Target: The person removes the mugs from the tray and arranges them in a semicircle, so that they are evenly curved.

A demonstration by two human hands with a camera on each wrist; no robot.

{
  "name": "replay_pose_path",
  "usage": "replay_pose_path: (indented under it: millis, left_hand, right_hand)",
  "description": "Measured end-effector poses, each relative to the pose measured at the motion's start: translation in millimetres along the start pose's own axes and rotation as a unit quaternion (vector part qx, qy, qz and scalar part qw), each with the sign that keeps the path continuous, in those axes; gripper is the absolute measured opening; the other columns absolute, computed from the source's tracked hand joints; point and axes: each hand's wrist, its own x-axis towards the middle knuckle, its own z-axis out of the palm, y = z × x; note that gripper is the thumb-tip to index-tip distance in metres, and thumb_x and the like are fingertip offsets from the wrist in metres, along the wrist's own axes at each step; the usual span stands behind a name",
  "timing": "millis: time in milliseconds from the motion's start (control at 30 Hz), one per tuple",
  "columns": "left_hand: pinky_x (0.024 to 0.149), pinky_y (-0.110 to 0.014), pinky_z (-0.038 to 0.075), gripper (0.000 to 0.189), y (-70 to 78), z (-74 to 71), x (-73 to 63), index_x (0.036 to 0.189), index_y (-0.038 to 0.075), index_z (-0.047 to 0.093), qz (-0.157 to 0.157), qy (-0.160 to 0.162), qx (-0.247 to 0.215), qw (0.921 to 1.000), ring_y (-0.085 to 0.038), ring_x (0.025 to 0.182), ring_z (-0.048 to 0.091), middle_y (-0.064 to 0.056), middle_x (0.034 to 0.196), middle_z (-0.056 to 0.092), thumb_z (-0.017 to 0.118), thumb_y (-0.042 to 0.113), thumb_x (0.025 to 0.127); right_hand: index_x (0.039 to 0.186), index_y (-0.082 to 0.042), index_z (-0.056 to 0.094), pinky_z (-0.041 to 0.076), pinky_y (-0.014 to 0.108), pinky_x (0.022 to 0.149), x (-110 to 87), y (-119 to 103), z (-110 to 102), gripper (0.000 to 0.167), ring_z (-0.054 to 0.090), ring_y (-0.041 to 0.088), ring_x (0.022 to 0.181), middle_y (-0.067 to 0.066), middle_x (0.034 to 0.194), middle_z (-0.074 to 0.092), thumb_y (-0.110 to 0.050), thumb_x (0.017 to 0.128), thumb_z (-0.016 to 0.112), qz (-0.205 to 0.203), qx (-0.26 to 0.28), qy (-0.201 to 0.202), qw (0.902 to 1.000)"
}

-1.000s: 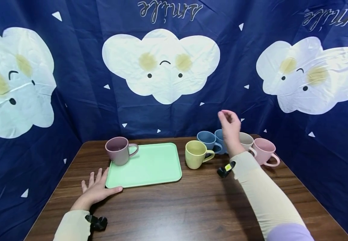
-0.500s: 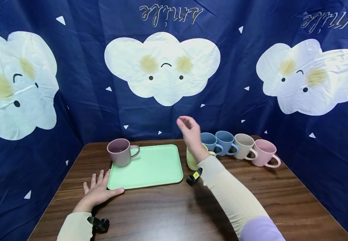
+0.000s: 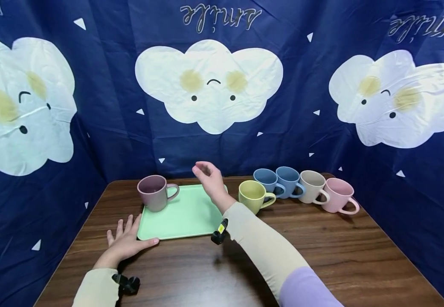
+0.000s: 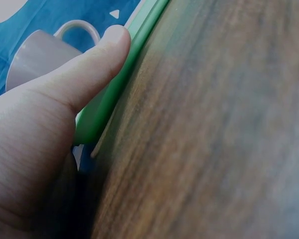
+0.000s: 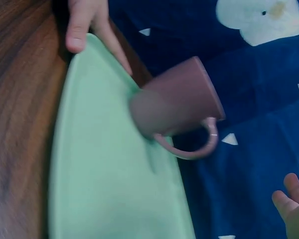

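A light green tray point(image 3: 183, 219) lies on the table, with a mauve mug point(image 3: 153, 197) upright on its far left corner, handle to the right. My left hand point(image 3: 123, 246) rests at the tray's near left corner, fingers spread; in the left wrist view its thumb point(image 4: 102, 55) lies along the tray edge. Above the tray's right half hovers my right hand point(image 3: 212, 183), fingers loosely bent, holding nothing. In the right wrist view its fingertips point(image 5: 294, 194) show at the lower right, apart from the mug. A yellow mug point(image 3: 249, 197) stands right of the tray, partly behind my right sleeve.
Along the back right stand two blue mugs point(image 3: 288, 181), a beige mug point(image 3: 311, 187) and a pink mug point(image 3: 336, 196), handles pointing right. A dark blue cloud-print curtain point(image 3: 110, 128) surrounds the wooden table's point(image 3: 340, 251) back and sides.
My right hand has swept left and lower, from above the mugs at the back right, past the yellow mug, to over the tray. The left hand, tray and mugs have stayed in place.
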Motion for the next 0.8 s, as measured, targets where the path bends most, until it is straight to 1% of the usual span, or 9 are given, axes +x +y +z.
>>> replay_pose_path:
  millis: [200, 300, 400, 467, 600, 667, 700, 800]
  left_hand:
    - [0.1, -0.079, -0.021, 0.126, 1.9, -1.7, -0.2, 0.16, -0.002, 0.009, -0.002, 0.002, 0.015, 0.9999, -0.062, 0.143, -0.016, -0.04, 0.16, -0.003, 0.07, 0.072, 0.079]
    - [0.1, -0.079, -0.02, 0.126, 2.2, -1.5, -1.4, 0.16, -0.002, 0.009, -0.003, 0.001, 0.018, 0.9998, -0.061, 0.144, -0.016, -0.039, 0.16, -0.003, 0.07, 0.073, 0.078]
    - [0.099, -0.079, -0.022, 0.126, 2.2, -3.3, -1.0, 0.16, -0.003, 0.008, -0.002, 0.003, 0.012, 0.9999, -0.062, 0.143, -0.017, -0.04, 0.159, -0.003, 0.07, 0.071, 0.079]
    - [0.1, -0.079, -0.022, 0.127, 2.2, -3.4, -1.2, 0.16, -0.003, 0.009, -0.005, 0.008, 0.01, 0.9999, -0.061, 0.144, -0.016, -0.039, 0.16, -0.003, 0.07, 0.072, 0.078]
    - [0.1, -0.078, -0.023, 0.126, 1.6, -2.9, 0.2, 0.16, -0.001, 0.01, 0.002, 0.014, -0.002, 0.9999, -0.059, 0.144, -0.017, -0.038, 0.161, -0.002, 0.07, 0.073, 0.077]
    - [0.101, -0.078, -0.021, 0.125, 1.4, -1.6, 0.7, 0.16, 0.0, 0.012, 0.006, 0.021, -0.004, 0.9998, -0.059, 0.145, -0.016, -0.038, 0.161, 0.0, 0.07, 0.073, 0.077]
    - [0.101, -0.078, -0.021, 0.125, 1.8, -1.6, 0.4, 0.16, -0.001, 0.011, 0.007, 0.017, -0.002, 0.9998, -0.06, 0.145, -0.016, -0.039, 0.161, -0.001, 0.07, 0.073, 0.077]
    - [0.101, -0.079, -0.019, 0.126, 0.8, 0.1, -1.0, 0.16, -0.001, 0.011, -0.004, 0.012, 0.01, 0.9999, -0.06, 0.145, -0.014, -0.039, 0.161, -0.001, 0.069, 0.074, 0.078]
  right_hand:
    - [0.126, -0.007, 0.068, 0.051, 0.031, 0.094, -0.9, 22.9, 20.6, 0.032, 0.062, 0.014, 0.108, 0.005, 0.118, 0.069, -0.024, 0.098, 0.069, 0.04, -0.026, -0.026, 0.9985]
    - [0.127, -0.007, 0.067, 0.052, 0.032, 0.094, -2.5, 32.8, 30.8, 0.033, 0.063, 0.017, 0.109, 0.006, 0.117, 0.069, -0.024, 0.098, 0.069, 0.055, -0.036, -0.034, 0.9973]
    - [0.129, -0.006, 0.066, 0.052, 0.031, 0.093, -3.0, 40.0, 42.1, 0.034, 0.065, 0.018, 0.109, 0.008, 0.118, 0.07, -0.022, 0.098, 0.069, 0.069, -0.045, -0.045, 0.9956]
    - [0.132, -0.004, 0.063, 0.053, 0.031, 0.093, -4.2, 43.0, 49.0, 0.037, 0.066, 0.021, 0.112, 0.009, 0.122, 0.069, -0.021, 0.099, 0.068, 0.078, -0.05, -0.061, 0.9938]
    - [0.143, -0.005, 0.055, 0.052, 0.034, 0.098, -7.6, 48.0, 58.7, 0.045, 0.062, 0.025, 0.123, 0.01, 0.136, 0.062, -0.022, 0.102, 0.063, 0.094, -0.061, -0.095, 0.9892]
    - [0.146, -0.005, 0.052, 0.05, 0.036, 0.101, -9.5, 50.5, 61.9, 0.048, 0.059, 0.027, 0.127, 0.011, 0.141, 0.058, -0.022, 0.103, 0.062, 0.095, -0.063, -0.102, 0.9883]
    - [0.147, -0.005, 0.051, 0.05, 0.037, 0.102, -10.3, 51.8, 63.2, 0.047, 0.058, 0.028, 0.128, 0.012, 0.143, 0.057, -0.021, 0.103, 0.061, 0.095, -0.063, -0.104, 0.988]
    - [0.146, -0.004, 0.052, 0.049, 0.037, 0.104, -12.1, 55.8, 66.9, 0.045, 0.058, 0.029, 0.129, 0.013, 0.143, 0.057, -0.018, 0.104, 0.058, 0.092, -0.069, -0.11, 0.9872]
